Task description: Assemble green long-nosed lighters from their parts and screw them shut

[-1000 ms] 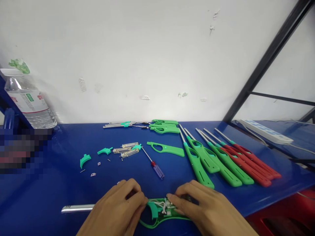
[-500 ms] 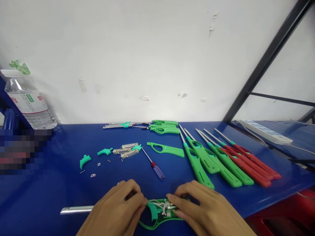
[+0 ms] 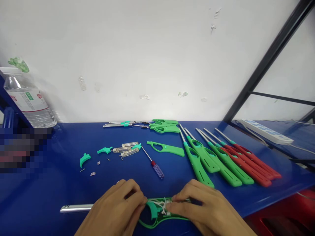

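Observation:
At the table's near edge lies an opened green lighter half-shell [image 3: 157, 224], its metal tube [image 3: 76, 208] pointing left. My left hand [image 3: 118, 205] is closed around the neck where tube and shell meet. A teal trigger [image 3: 153, 209] sits in the shell beside white wires [image 3: 161, 204]. My right hand [image 3: 199, 203] grips the right part of the shell, thumb and index finger pressing on the inner parts there. Those fingers hide much of what lies beneath them. Beyond my hands rests a screwdriver [image 3: 157, 169] with a clear purple handle.
Loose teal triggers [image 3: 85, 159], clear fuel tanks [image 3: 129, 152] and tiny metal bits lie left of centre. A green shell half [image 3: 167, 149] lies behind the screwdriver. Assembled green lighters [image 3: 198, 167] and red lighters [image 3: 256, 164] fan out at right. A water bottle [image 3: 29, 101] stands far left.
My right thumb has moved left and up over the inner parts, and the index finger has shifted slightly right. My left hand keeps its grip on the neck.

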`<state>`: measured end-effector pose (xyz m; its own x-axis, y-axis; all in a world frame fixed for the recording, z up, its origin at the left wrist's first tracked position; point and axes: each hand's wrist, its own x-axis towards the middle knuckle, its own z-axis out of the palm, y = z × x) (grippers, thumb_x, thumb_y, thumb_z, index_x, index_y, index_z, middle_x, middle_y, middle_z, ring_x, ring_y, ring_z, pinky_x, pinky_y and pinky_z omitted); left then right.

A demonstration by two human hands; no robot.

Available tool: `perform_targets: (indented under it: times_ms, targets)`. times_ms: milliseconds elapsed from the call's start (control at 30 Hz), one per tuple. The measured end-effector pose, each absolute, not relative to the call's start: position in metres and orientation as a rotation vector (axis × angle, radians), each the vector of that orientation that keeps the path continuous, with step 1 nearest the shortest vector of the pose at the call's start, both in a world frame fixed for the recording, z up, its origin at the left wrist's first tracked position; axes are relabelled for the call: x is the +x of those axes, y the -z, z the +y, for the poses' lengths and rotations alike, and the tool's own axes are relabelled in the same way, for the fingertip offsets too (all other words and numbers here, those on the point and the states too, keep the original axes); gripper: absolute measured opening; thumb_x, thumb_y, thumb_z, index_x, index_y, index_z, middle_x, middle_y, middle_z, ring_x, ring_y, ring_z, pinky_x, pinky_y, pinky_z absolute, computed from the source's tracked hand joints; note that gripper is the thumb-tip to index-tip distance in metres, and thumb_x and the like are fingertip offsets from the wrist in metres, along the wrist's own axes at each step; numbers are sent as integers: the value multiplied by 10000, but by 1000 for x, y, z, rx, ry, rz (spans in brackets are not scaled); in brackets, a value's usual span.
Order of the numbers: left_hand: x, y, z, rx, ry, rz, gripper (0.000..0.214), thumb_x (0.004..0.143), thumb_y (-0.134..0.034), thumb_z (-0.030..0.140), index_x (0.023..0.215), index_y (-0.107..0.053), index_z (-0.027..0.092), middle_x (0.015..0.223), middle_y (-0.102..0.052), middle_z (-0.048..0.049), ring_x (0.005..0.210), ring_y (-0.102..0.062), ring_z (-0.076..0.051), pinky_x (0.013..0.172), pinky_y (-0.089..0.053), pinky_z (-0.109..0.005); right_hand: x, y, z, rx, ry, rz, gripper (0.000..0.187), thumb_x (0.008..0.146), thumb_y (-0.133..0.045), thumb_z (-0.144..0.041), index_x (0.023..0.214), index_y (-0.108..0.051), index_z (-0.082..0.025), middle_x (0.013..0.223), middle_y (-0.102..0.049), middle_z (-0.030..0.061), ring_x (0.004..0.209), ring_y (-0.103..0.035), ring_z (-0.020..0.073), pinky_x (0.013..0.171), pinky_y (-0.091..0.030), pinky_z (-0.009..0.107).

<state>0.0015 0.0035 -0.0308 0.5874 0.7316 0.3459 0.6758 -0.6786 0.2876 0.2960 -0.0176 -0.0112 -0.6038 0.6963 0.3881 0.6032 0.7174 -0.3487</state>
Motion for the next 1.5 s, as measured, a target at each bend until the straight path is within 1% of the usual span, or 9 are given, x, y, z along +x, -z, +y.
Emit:
perform_targets:
  times_ms: [233, 400, 533, 633, 900, 1033, 1233, 1367, 1500]
  targets:
    - [4, 29, 6, 2682, -644, 1223, 322, 1101, -474, 107, 949, -703, 275, 998, -733, 13, 816, -734, -172, 775, -611, -269, 296, 18, -15, -897, -158, -2376, 298, 1215, -513, -323, 1293, -801, -329, 1064, -833, 8, 803, -706, 167, 671, -517, 288]
    - [4, 29, 6, 2673, -649, 1205, 328, 1097, -468, 93, 951, -704, 268, 996, -731, 12, 819, -736, -166, 785, -609, -272, 299, 22, -15, -893, -97, -2389, 260, 1198, -572, -301, 1319, -800, -335, 1068, -832, 20, 806, -724, 158, 662, -518, 286]
    - [3, 30, 5, 2681, -660, 1208, 329, 1106, -461, 103, 934, -695, 261, 996, -724, 5, 814, -728, -168, 760, -598, -271, 299, 28, -14, -868, -136, -2375, 276, 1204, -548, -303, 1335, -792, -305, 1071, -837, 33, 844, -739, 160, 695, -548, 278]
    - [3, 30, 5, 2699, -669, 1204, 328, 1103, -459, 104, 931, -690, 260, 993, -724, 5, 809, -729, -171, 766, -603, -278, 298, 32, -14, -862, -129, -2299, 286, 1210, -530, -302, 1308, -798, -317, 1052, -830, 30, 830, -724, 167, 697, -534, 294]
    - [3, 30, 5, 2684, -663, 1207, 336, 1097, -456, 97, 928, -693, 264, 984, -724, 9, 802, -730, -167, 765, -604, -275, 297, 21, -15, -905, -136, -2385, 255, 1177, -595, -233, 1324, -784, -320, 1087, -830, 20, 832, -715, 165, 691, -518, 278]
    - [2, 30, 4, 2673, -668, 1203, 338, 1095, -461, 91, 925, -694, 266, 979, -724, 10, 806, -728, -166, 773, -603, -270, 295, 19, -17, -905, -99, -2375, 231, 1193, -579, -284, 1292, -786, -306, 1057, -827, 13, 807, -707, 159, 675, -507, 272]
    - [4, 30, 5, 2682, -650, 1202, 339, 1095, -461, 93, 940, -709, 265, 993, -733, 8, 815, -736, -165, 788, -612, -265, 294, 19, -15, -893, -90, -2363, 274, 1212, -529, -320, 1268, -797, -306, 1043, -828, 10, 774, -704, 159, 656, -503, 277]
    - [-1, 21, 7, 2678, -715, 1170, 328, 1065, -533, 85, 1045, -770, 310, 1029, -780, 40, 865, -775, -153, 842, -622, -248, 296, 18, -13, -908, -119, -2376, 237, 1186, -587, -277, 1280, -801, -318, 1064, -838, 10, 812, -726, 159, 679, -536, 256]
    - [-21, 15, 9, 2657, -947, 1179, 271, 1071, -603, 184, 1165, -796, 349, 1100, -836, 65, 967, -818, -150, 896, -622, -202, 297, 16, -14, -923, -159, -2408, 283, 1192, -553, -244, 1307, -802, -313, 1112, -845, 28, 874, -750, 174, 730, -577, 262]
